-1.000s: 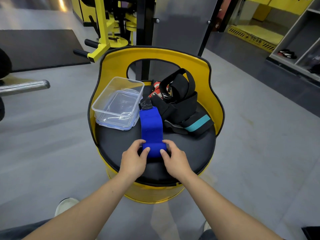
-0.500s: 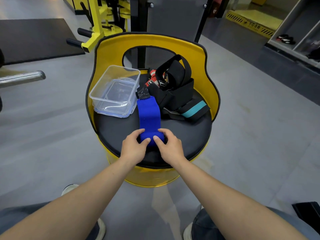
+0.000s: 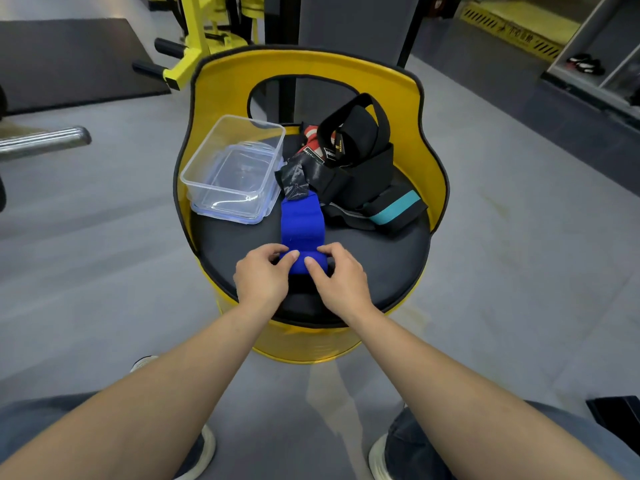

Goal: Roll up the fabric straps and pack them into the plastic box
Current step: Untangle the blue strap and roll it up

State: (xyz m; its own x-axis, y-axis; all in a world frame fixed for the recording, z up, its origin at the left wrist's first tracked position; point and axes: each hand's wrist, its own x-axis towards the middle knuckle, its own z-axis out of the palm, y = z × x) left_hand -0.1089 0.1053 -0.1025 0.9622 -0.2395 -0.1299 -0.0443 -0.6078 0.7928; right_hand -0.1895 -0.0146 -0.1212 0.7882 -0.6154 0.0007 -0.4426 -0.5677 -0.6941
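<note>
The blue fabric strap (image 3: 303, 225) lies flat on the black seat pad (image 3: 374, 271) of a yellow barrel chair (image 3: 429, 161), running from mid-pad toward the near edge. Its near end is turned into a small roll. The left hand (image 3: 261, 275) and right hand (image 3: 341, 278) both pinch this roll, thumbs on top and fingers curled over its far side; each grip is closed on the strap.

The clear plastic box (image 3: 232, 169) stands open at the left rear of the pad, resting on what appears to be its lid, just beside the strap's far end. A heap of black straps (image 3: 353, 157) occupies the right rear, with a teal-banded strap (image 3: 394, 209) at its near right edge. A red-and-white piece (image 3: 311, 133) shows behind the heap.

Bare pad remains to the right of the hands and to their left, up to the rim. The chair's back wall encloses the rear and both sides; the near edge is open.

Small labels on the black straps carry print too fine to read.
</note>
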